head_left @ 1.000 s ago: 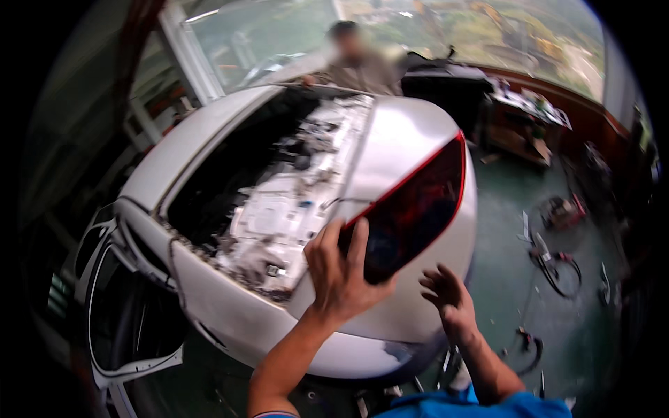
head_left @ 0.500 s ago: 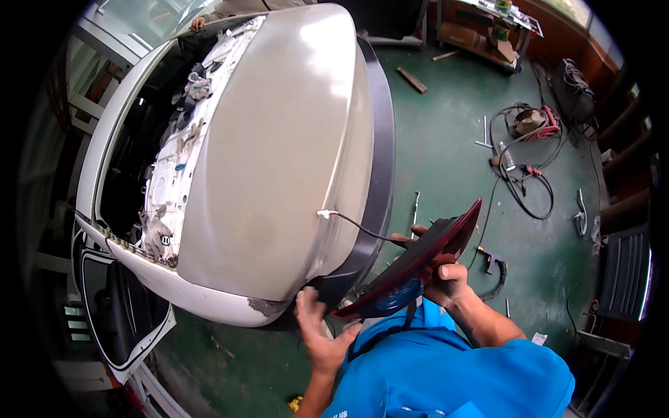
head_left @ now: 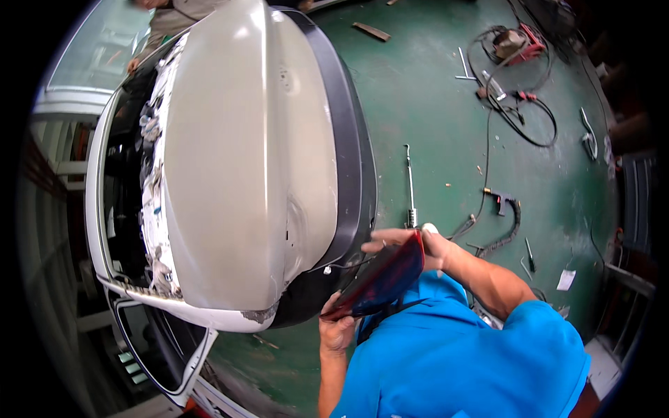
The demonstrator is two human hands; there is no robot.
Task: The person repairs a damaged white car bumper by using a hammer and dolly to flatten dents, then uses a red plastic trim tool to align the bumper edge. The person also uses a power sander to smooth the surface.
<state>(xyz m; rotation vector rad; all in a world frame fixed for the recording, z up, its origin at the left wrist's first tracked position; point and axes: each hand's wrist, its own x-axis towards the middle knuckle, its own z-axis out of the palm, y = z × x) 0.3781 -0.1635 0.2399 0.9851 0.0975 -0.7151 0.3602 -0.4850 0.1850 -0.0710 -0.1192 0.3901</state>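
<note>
The tail light (head_left: 385,284) slants lengthwise toward upper right.

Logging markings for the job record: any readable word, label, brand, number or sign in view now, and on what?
Readable text: none.
Red tail light: blurred, no lettering readable.
White paper sheet on the floor: too small to tell if it has print.
Blue shirt: small pale marks at the picture's lower edge, cut off, unreadable.
Car's beige rear panel: no lettering visible.
</note>
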